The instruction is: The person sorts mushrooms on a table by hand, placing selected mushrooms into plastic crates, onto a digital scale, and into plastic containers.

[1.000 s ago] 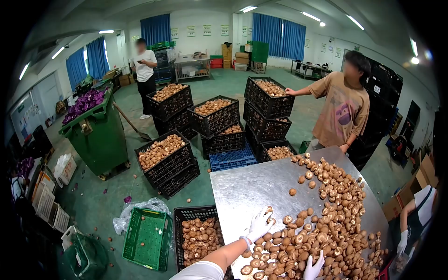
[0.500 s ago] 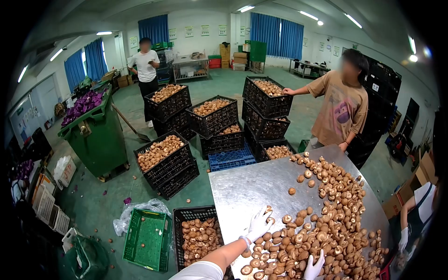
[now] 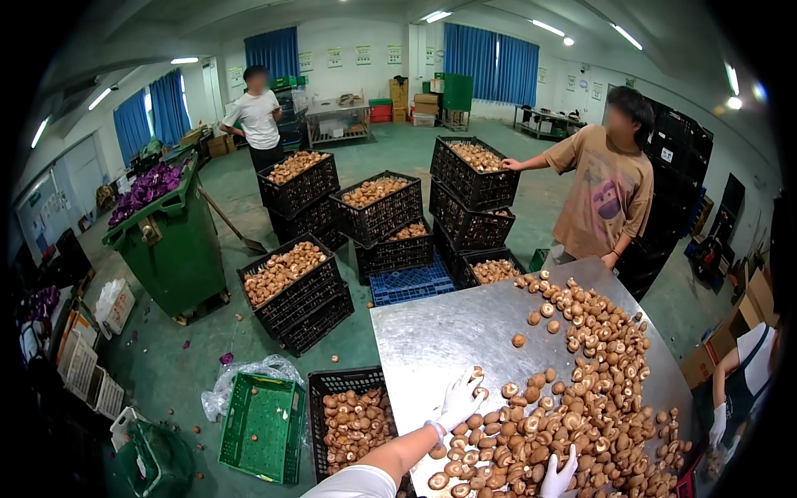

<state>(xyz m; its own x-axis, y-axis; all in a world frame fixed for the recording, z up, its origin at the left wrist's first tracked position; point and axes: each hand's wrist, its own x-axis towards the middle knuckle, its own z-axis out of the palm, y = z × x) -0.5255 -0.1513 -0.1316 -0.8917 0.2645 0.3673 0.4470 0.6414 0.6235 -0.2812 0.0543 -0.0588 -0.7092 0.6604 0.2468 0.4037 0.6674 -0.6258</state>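
Observation:
My left hand (image 3: 459, 401), in a white glove, rests over the metal table (image 3: 448, 332) with its fingers round a brown mushroom (image 3: 477, 373) at the fingertips; another mushroom lies just under them. At the bottom of the view my right hand (image 3: 559, 475), also gloved, lies at the near edge of the mushroom heap (image 3: 598, 398), its fingers spread and nothing seen in them. Left of the table stands a black crate (image 3: 353, 415) with mushrooms in it.
A green crate (image 3: 263, 427) lies on the floor beside a plastic bag. Stacked black crates (image 3: 378, 207) of mushrooms and a green bin (image 3: 174, 249) stand beyond. One person (image 3: 606, 191) touches a crate and the table; another (image 3: 256, 120) stands behind. A gloved co-worker (image 3: 747, 382) is at right.
The person at the back has turned and moved slightly nearer the crate stack, and the hand-held phone no longer shows. My hands have stayed in place.

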